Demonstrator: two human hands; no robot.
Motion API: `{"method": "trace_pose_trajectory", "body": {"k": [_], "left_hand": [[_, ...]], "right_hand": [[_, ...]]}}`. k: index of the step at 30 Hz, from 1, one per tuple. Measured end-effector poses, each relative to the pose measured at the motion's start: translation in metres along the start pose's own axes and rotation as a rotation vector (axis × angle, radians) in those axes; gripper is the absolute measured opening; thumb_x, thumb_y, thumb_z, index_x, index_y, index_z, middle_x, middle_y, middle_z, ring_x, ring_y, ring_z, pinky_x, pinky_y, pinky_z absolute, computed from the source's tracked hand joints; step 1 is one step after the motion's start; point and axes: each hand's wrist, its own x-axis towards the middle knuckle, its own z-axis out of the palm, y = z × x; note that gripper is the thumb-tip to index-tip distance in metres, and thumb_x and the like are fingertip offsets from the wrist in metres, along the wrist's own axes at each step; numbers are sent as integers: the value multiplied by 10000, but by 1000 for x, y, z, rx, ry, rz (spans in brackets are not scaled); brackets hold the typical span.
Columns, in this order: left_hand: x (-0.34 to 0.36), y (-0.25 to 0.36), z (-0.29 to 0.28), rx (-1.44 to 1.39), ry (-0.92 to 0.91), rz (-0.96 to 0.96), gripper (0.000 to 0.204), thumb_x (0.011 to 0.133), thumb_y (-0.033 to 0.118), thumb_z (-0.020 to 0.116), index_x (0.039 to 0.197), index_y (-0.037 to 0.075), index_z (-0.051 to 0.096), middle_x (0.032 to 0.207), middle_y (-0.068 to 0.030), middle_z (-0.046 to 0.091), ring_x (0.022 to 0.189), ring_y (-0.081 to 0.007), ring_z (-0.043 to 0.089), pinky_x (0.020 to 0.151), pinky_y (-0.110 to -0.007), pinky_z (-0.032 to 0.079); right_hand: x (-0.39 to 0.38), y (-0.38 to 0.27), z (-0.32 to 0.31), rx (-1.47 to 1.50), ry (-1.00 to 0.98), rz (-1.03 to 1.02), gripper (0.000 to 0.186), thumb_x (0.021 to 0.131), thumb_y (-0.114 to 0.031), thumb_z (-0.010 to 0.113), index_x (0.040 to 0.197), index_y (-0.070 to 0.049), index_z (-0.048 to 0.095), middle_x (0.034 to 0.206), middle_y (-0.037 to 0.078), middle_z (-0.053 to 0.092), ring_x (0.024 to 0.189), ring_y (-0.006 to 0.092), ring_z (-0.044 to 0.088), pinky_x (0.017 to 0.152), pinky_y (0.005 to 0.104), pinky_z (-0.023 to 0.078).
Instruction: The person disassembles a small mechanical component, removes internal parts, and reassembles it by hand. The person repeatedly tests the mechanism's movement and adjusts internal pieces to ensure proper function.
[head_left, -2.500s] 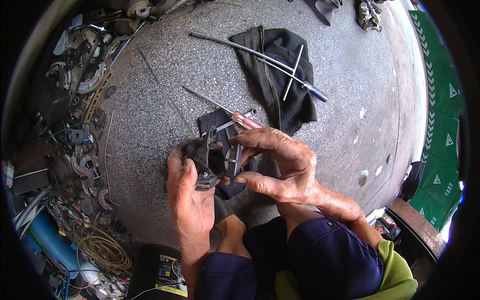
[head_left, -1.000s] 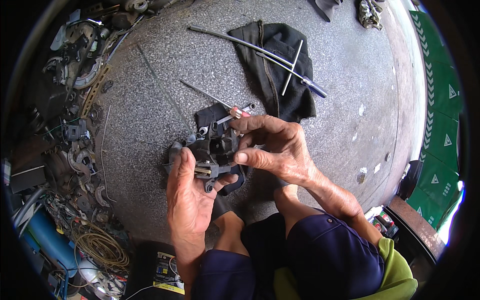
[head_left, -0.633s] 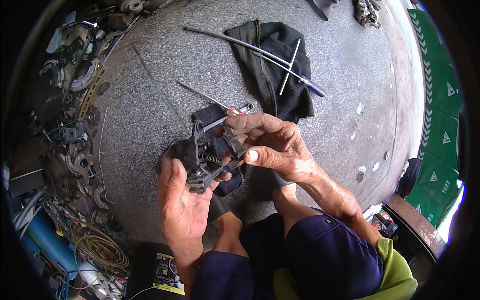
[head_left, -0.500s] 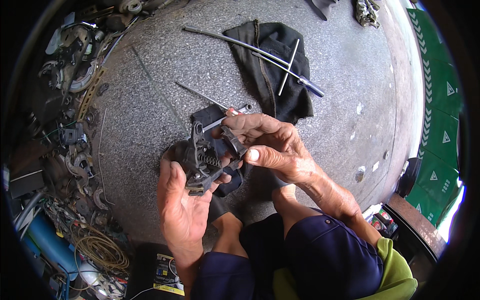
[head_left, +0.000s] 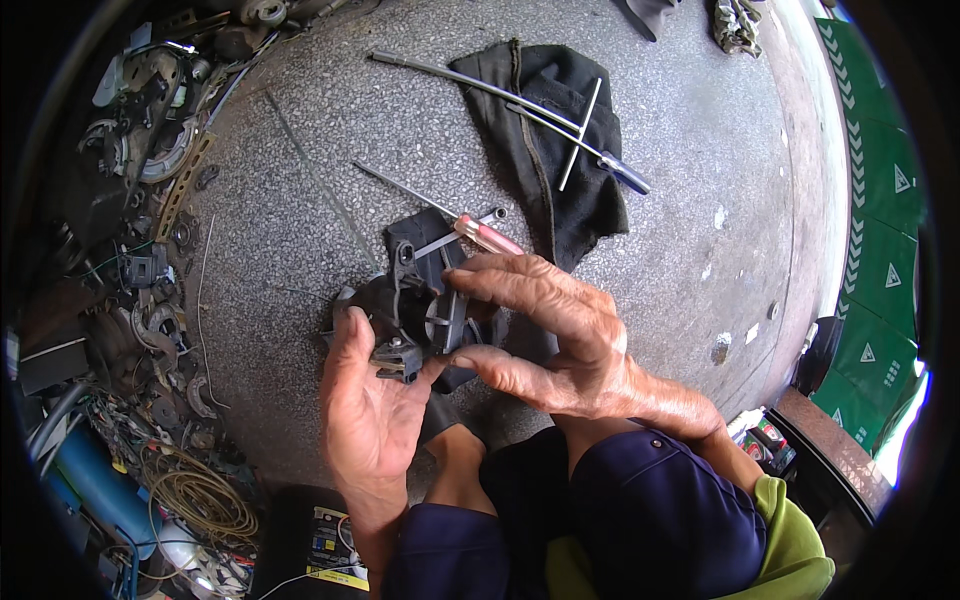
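Note:
My left hand cups a black plastic housing with a lug on top, its thumb along the left side. Thumb and fingers of my right hand grip a smaller black plastic piece against the housing's right side. The coil spring is hidden now. Just beyond, a screwdriver with a red and clear handle lies across a ring spanner. Farther off, a T-handle wrench and a blue-handled screwdriver rest on a dark cloth.
Metal parts, brake shoes and a coil of tan cable are heaped along the left. Speckled stone floor spreads ahead. Green panels with white triangles stand at the right. A black box with a yellow label sits at lower left.
My right hand has brought the smaller piece left against the housing, covering the spring. Its fingers have shifted lower and flatter, uncovering the red screwdriver handle.

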Motion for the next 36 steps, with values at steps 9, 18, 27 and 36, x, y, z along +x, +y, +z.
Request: {"method": "trace_pose_trajectory", "body": {"k": [9, 18, 27, 36], "left_hand": [[-1, 1, 8, 130, -81, 107, 435, 974, 252, 538, 1310, 4, 415, 1204, -127, 558, 1134, -207, 537, 997, -421, 415], [-5, 1, 19, 405, -73, 346, 782, 755, 224, 766, 1337, -30, 310, 1188, -171, 494, 1119, -234, 500, 987, -367, 407], [-8, 0, 20, 555, -20, 389, 848, 668, 113, 802, 1335, -12, 294, 1167, -167, 489, 1071, -208, 527, 939, -350, 460], [-7, -2, 17, 408, -91, 398, 828, 656, 108, 744, 1351, 24, 302, 1202, -196, 520, 1061, -225, 556, 946, -364, 469]], "right_hand": [[2, 2, 0, -68, -40, -81, 515, 758, -103, 774, 1228, 7, 594, 1179, 190, 602, 1063, 325, 622, 877, 371, 527], [3, 2, -1, 163, -85, -54, 521, 748, -48, 770, 1238, 4, 601, 1211, 188, 618, 1106, 316, 622, 904, 369, 527], [1, -2, 1, 90, -46, -48, 493, 706, -44, 808, 1165, 24, 640, 1161, 201, 652, 1076, 318, 650, 909, 395, 531], [-3, -10, 1, 205, -28, -48, 474, 707, -28, 803, 1155, 8, 652, 1130, 185, 656, 1040, 291, 660, 859, 356, 547]]}}
